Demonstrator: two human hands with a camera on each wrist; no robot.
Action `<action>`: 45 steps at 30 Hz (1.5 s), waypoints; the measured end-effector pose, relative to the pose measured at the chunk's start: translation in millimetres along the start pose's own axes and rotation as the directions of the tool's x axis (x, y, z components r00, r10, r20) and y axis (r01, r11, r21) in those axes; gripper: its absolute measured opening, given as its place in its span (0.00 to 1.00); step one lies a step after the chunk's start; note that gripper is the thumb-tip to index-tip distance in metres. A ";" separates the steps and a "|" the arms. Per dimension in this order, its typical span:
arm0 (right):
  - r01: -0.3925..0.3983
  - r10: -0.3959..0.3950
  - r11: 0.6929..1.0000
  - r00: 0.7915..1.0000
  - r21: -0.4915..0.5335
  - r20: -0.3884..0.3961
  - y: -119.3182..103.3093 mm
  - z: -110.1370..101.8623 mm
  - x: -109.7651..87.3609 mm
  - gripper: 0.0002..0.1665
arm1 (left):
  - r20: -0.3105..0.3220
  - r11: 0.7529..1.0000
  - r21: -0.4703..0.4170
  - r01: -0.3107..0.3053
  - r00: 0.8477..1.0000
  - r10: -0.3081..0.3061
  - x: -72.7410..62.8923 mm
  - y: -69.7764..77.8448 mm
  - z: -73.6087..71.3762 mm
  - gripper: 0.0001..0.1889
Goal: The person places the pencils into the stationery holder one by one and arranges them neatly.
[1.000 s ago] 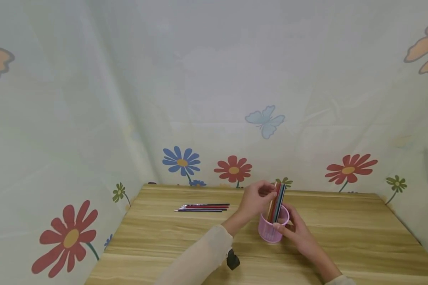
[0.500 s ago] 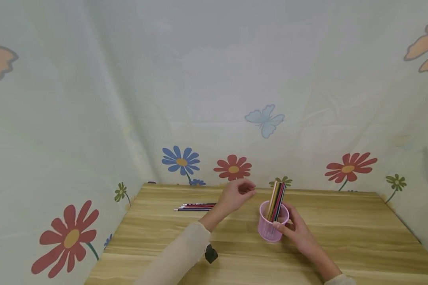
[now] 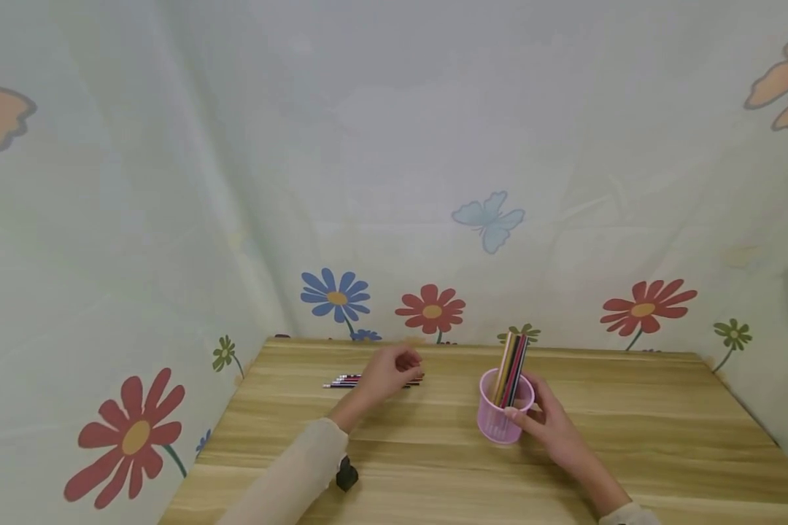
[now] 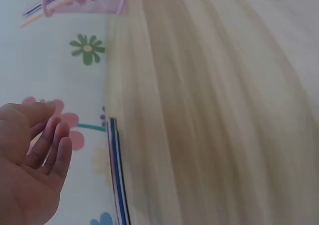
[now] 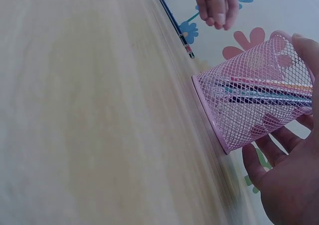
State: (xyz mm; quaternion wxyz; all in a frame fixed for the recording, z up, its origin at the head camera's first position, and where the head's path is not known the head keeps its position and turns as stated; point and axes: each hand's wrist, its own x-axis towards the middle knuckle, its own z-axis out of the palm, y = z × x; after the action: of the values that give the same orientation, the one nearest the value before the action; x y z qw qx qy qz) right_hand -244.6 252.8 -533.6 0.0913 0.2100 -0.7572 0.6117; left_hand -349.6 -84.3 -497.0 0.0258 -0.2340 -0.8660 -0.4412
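On the right side of the table stands a pink mesh pencil cup (image 3: 497, 424), with several coloured pencils (image 3: 512, 368) leaning inside it. My right hand (image 3: 557, 432) holds the cup's right side, thumb near the rim and fingers behind it. Over a small group of pencils (image 3: 339, 384) lying on the table hovers my left hand (image 3: 382, 374), its fingers loosely curled with nothing in them. That hand hides the middle of the group. In the left wrist view, a gap shows between the left hand (image 4: 32, 160) and the lying pencils (image 4: 117, 175).
A wood-grain table (image 3: 433, 467) lies under everything. Behind it and along its sides hangs a pale cloth (image 3: 394, 146) printed with flowers and butterflies. A small black device (image 3: 346, 474) sits at the left wrist.
My left hand has moved left from the pencils in the cup, which it let go of, to over the pencils on the table. The right hand stays on the cup.
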 end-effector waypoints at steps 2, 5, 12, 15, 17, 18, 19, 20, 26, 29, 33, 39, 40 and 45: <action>-0.002 0.002 1.000 1.000 -0.002 0.001 -0.1 0.0 -0.1 0.38 | 0.003 0.999 0.037 0.003 1.000 -0.003 -3.9 -8.3 -3.1 0.10; -0.003 0.003 1.000 1.000 -0.007 -0.002 -0.2 -0.3 -0.1 0.39 | 0.016 0.996 0.084 -0.008 1.000 0.006 -9.3 -18.1 -7.9 0.09; -0.006 0.006 1.000 1.000 -0.020 0.001 -1.1 -2.9 1.4 0.39 | 0.038 0.986 0.160 -0.037 0.999 0.032 -16.3 -31.9 -16.3 0.06; -0.005 0.005 1.000 1.000 -0.026 0.001 -0.9 -3.3 1.8 0.39 | 0.032 0.983 0.174 -0.054 0.998 0.049 -17.2 -35.5 -16.9 0.07; -0.006 0.006 1.000 1.000 -0.026 0.001 -0.7 -3.2 1.5 0.39 | 0.029 0.984 0.170 -0.058 0.998 0.054 -17.4 -36.8 -16.7 0.07; -0.007 0.007 1.000 1.000 -0.023 0.002 -0.6 -3.0 1.2 0.39 | 0.031 0.984 0.165 -0.061 0.998 0.057 -17.6 -36.9 -16.4 0.07; -0.009 0.009 1.000 1.000 -0.022 0.003 -0.6 -2.9 0.8 0.39 | 0.032 0.985 0.160 -0.062 0.998 0.057 -17.9 -36.6 -16.2 0.07; -0.010 0.010 1.000 1.000 -0.020 0.002 -0.4 -2.6 0.4 0.39 | 0.035 0.986 0.156 -0.063 0.998 0.058 -18.2 -36.2 -15.9 0.07; -0.002 0.002 1.000 1.000 -0.004 -0.001 1.3 -1.2 -1.0 0.38 | 0.056 0.985 0.164 -0.053 0.997 0.044 -18.1 -35.8 -13.7 0.07; 0.001 -0.001 1.000 1.000 -0.001 -0.001 0.8 -0.4 -1.4 0.37 | 0.064 0.983 0.175 -0.053 0.997 0.043 -18.1 -36.8 -13.5 0.08; 0.002 -0.002 1.000 1.000 -0.002 0.000 0.4 0.0 -1.1 0.37 | 0.069 0.980 0.191 -0.055 0.997 0.042 -18.2 -38.8 -13.2 0.07; -0.012 0.012 1.000 1.000 0.003 0.000 4.7 -1.1 -0.3 0.38 | 0.102 0.968 0.243 -0.056 0.994 0.033 -18.8 -38.5 -12.5 0.06; -0.015 0.015 1.000 1.000 0.002 -0.001 5.4 -1.2 -0.4 0.38 | 0.113 0.964 0.259 -0.061 0.993 0.032 -18.8 -38.4 -12.6 0.06; -0.023 0.023 1.000 1.000 0.000 -0.001 6.3 -1.2 -0.3 0.39 | 0.158 0.941 0.322 -0.103 0.986 0.054 -17.4 -39.9 -12.5 0.06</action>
State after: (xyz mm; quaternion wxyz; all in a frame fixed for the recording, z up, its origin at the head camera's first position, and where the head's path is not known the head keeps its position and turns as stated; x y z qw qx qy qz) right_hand -247.1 255.0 -539.0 0.0846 0.2009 -0.7596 0.6128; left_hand -353.3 -120.7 -523.8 0.0184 -0.2924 -0.9171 -0.2705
